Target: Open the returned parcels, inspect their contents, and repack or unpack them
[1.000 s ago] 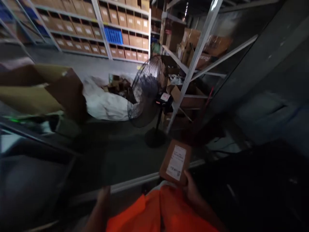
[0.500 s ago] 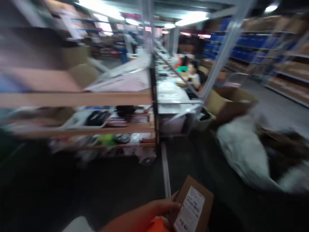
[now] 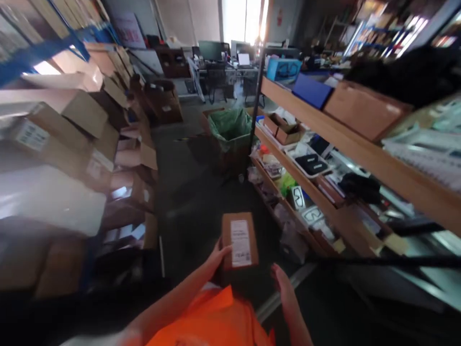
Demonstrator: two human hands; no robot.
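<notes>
A small brown cardboard box (image 3: 226, 230) with a white printed label (image 3: 240, 242) is held out in front of my orange top. My left hand (image 3: 219, 255) grips it at its left side, the thumb lying over the front by the label. My right hand (image 3: 282, 280) hangs in the air to the right of the box, apart from it, with nothing in it and the fingers stretched out.
Shelves (image 3: 342, 216) with trays and small goods run along the right. Open cartons (image 3: 144, 158) line the left. Ahead, the dark aisle floor (image 3: 183, 178) leads to a bin with a green liner (image 3: 230, 127) and desks with monitors (image 3: 212, 50).
My view has swung round from the white sack and work tables to the aisle between shelves and cartons. The box stays in my left hand; my right hand has come into view.
</notes>
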